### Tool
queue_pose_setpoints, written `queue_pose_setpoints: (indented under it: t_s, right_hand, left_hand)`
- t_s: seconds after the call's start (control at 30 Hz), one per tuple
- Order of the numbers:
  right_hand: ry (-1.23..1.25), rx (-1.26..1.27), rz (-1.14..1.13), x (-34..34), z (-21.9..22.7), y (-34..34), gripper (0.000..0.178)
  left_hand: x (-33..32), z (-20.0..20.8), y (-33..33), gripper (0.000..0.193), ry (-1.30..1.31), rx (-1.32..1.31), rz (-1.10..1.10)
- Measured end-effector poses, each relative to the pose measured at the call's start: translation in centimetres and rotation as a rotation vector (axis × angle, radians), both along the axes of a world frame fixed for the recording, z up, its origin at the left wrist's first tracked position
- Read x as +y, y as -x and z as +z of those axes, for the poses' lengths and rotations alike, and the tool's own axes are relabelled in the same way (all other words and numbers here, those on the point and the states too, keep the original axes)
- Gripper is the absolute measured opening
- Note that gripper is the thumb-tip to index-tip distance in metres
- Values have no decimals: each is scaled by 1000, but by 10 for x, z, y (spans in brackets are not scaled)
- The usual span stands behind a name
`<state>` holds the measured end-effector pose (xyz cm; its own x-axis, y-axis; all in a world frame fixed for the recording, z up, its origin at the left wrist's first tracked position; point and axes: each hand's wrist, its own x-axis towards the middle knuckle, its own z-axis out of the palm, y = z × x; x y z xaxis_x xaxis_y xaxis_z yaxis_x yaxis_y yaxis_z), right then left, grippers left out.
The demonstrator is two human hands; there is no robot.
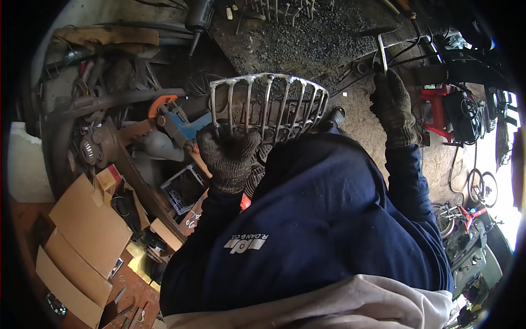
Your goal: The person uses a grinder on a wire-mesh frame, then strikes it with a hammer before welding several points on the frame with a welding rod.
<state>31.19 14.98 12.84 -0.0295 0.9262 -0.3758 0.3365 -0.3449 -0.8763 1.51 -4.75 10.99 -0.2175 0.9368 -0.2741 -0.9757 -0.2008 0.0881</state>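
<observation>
My left hand, in a dark knitted glove, is closed on a metal grate. Parallel bars run from the grate's slightly curved top rail, and its lower part is partly hidden behind my body. Out to the right, my right hand, gloved the same way, grips the pale handle of a hammer. The hammer's narrow dark head points across the edge of a workbench strewn with dark grit. Hammer and grate are apart.
A dark power tool with a narrow tip is at the bench's left. A blue and orange machine stands left of my left hand, with cardboard boxes below. On the right are a red stool, cables and a bicycle.
</observation>
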Motion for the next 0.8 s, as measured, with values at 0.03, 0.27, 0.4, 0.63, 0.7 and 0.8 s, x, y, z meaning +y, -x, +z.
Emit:
queue_pose_setpoints:
  t_s: [0.03, 0.27, 0.4, 0.63, 0.7, 0.8]
  right_hand:
    - [-1, 2, 9, 0, 1, -2, 43]
    - [-28, 34, -19, 3, -9, -8, 42]
    - [-4, -4, 23, 7, -17, -14, 46]
    - [-84, -49, 17, 10, -27, -18, 46]
    - [-190, -93, 32, 12, -33, -21, 46]
    - [-165, -37, 13, 21, -16, -18, 48]
  left_hand:
    - [-1, -1, 3, 31, -72, -7, -44]
    - [-5, 17, -7, 48, 553, 1198, 29]
    - [4, 20, -20, 62, 558, 1230, 196]
    - [13, 33, -23, 53, 539, 1313, 130]
    - [18, 38, -28, 50, 504, 1187, 186]
    - [19, 34, -20, 46, 404, 1187, 199]
